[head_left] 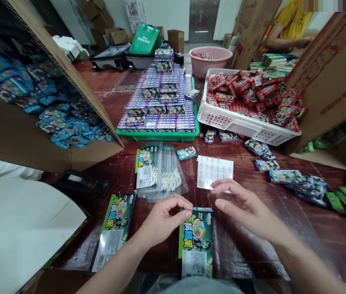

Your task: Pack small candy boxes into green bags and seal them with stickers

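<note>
My left hand (163, 218) pinches the top edge of a green printed packet (196, 241) that lies on the dark red table (307, 228) right in front of me. My right hand (243, 206) hovers just right of the packet's top with fingers spread and nothing in them, its fingertips near a white sticker sheet (214, 171). A second green packet (114, 228) lies to the left. A stack of clear bags with green header cards (157, 171) sits behind my left hand.
A green tray (160, 136) carries stacked purple boxes. A white basket (237, 120) holds red packs. Blue packs fill a tilted cardboard box (38, 102) at left. Loose small packs (295, 179) lie at right. A person in a yellow shirt (289, 24) works at the back right.
</note>
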Demonstrator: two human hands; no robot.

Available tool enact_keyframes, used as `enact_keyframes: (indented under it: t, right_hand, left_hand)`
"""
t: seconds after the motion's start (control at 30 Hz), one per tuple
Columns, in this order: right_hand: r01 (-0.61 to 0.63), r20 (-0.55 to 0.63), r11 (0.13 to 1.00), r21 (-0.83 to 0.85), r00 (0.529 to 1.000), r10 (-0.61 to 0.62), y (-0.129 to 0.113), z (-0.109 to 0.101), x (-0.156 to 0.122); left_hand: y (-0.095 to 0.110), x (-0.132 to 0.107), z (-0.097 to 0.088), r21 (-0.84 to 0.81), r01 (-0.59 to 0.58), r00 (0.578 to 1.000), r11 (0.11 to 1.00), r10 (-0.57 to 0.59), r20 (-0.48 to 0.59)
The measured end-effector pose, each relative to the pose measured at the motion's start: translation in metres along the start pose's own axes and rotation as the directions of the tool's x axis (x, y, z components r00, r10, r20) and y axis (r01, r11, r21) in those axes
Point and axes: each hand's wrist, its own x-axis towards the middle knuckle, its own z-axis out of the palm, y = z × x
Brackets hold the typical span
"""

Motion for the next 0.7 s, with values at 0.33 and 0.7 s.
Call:
enact_keyframes:
  t: [0.33,0.7]
  right_hand:
    - [0.068,0.111,0.940,-0.335,0.993,-0.032,0.004,0.022,0.010]
    - [0.184,0.235,0.804,-0.565,0.970,-0.056,0.023,0.030,0.006]
  left_hand:
    - [0.006,-0.003,0.013,-0.017,-0.009,0.999,1.000,0.008,-0.040]
    - [0.006,-0.032,0.017,0.027,0.053,0.978,0.998,-0.046,-0.201]
